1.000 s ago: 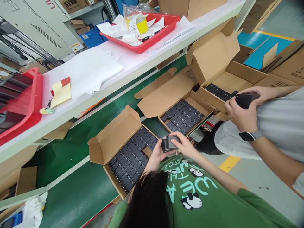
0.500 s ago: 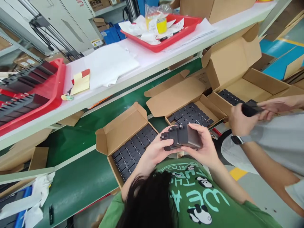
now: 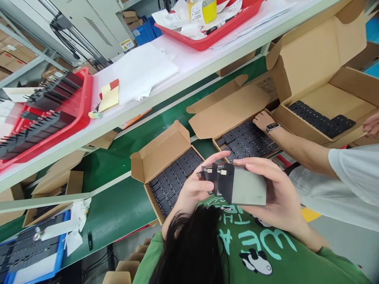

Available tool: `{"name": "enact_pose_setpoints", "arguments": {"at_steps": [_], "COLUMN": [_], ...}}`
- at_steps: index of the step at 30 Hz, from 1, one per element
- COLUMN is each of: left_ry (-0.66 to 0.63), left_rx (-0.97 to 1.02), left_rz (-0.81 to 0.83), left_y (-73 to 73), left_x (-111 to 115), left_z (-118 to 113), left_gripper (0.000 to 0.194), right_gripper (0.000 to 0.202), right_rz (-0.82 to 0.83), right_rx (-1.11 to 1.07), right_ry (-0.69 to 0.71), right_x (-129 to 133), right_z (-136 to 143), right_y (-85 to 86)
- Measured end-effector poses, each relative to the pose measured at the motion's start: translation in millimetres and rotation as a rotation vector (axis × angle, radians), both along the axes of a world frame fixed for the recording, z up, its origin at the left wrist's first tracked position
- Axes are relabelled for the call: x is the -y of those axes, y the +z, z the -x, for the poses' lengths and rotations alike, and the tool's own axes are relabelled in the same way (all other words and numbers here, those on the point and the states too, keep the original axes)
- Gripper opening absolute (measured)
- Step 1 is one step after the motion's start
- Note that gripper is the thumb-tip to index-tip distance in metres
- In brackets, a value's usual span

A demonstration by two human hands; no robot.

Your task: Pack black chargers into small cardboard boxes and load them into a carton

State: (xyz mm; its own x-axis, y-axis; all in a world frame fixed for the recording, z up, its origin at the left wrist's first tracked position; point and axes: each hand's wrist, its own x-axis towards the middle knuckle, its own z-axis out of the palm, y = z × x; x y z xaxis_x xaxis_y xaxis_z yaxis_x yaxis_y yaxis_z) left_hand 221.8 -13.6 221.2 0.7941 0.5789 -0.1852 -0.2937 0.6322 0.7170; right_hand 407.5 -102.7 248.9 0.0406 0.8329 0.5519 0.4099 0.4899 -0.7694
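Close in front of my chest, both hands hold a small stack of black plug adapters (image 3: 237, 186). My left hand (image 3: 194, 190) grips its left end, where the metal pins show. My right hand (image 3: 276, 197) wraps the flat grey right side. Just beyond and below my left hand, an open cardboard box (image 3: 161, 152) holds rows of the same black adapters and rests on the green conveyor belt (image 3: 118, 209).
A co-worker's hand with a wristwatch (image 3: 263, 120) rests in a second open box of adapters (image 3: 247, 140). A third box (image 3: 322, 118) stands at the right. The white shelf (image 3: 180, 67) above carries two red trays (image 3: 59, 114) and papers.
I have lifted the stack of adapters closer to the camera and turned it. The co-worker's hand let go of a black part and reached into the middle box.
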Motion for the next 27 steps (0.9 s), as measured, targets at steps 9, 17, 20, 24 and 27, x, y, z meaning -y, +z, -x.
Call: {"name": "enact_pose_setpoints", "arguments": {"at_steps": [9,17,20,24,27], "left_ry": [0.055,0.088,0.112,0.151,0.203], "left_rx": [0.0,-0.002,-0.019,-0.06,-0.058], "left_rz": [0.013,0.047,0.068,0.112,0.161], "left_y": [2.6,2.3,6.9,18.8,26.8], "left_x": [3,5,5,4,3], "left_z": [4,9,10,8,4], "left_gripper": [0.087,0.086,0.079,0.068,0.061], "right_gripper": [0.068,0.069,0.07,0.073,0.076], "right_rz": [0.016,0.07,0.071,0.059,0.072], "right_rx": [-0.089,-0.078,-0.024,0.16,0.224], "right_ry": [0.002,0.0,-0.033,-0.15,-0.139], "right_x": [-9,-12,-12,-13,-14], "right_z": [3,6,6,2,2], "right_y": [-3.8,-12.5,-14.1,-19.0,-26.4]}}
